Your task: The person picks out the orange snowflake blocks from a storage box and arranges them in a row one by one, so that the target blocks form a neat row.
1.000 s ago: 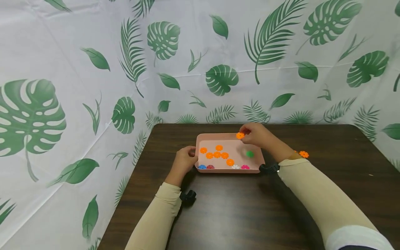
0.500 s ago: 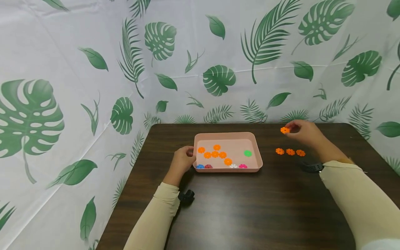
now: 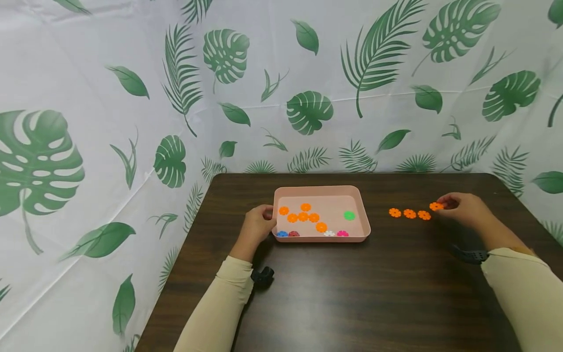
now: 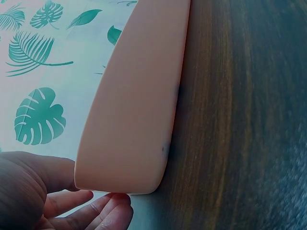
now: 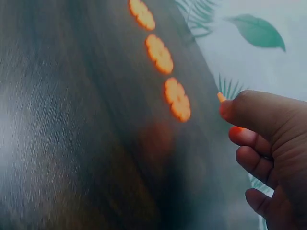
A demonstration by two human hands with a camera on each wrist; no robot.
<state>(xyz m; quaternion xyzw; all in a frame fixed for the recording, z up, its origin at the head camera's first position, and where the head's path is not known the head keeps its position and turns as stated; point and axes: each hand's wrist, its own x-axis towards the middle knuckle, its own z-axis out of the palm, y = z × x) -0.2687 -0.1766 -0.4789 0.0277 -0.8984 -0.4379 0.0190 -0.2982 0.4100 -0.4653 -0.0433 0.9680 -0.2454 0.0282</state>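
Note:
An orange flower-shaped disc (image 3: 436, 207) is pinched between thumb and fingertips of my right hand (image 3: 464, 210), just above the table at the right end of a row of three like orange discs (image 3: 409, 213). In the right wrist view only a sliver of the held disc (image 5: 221, 97) shows past the thumb. My left hand (image 3: 257, 226) holds the left end of a shallow pink tray (image 3: 323, 240). From the left wrist, the thumb lies at the tray's rim, with the fingers (image 4: 115, 211) by its end wall. Several orange discs (image 3: 303, 216) lie in the tray.
Also in the tray are a green disc (image 3: 349, 215) at the right and blue, dark red, white and pink discs (image 3: 342, 234) along its front wall. The dark wood table (image 3: 330, 293) meets a leaf-patterned cloth (image 3: 264, 137) behind and at the left.
My right hand has carried the orange disc from above the tray, rightward over the table, then down to the right end of the row. My left hand stays at the tray.

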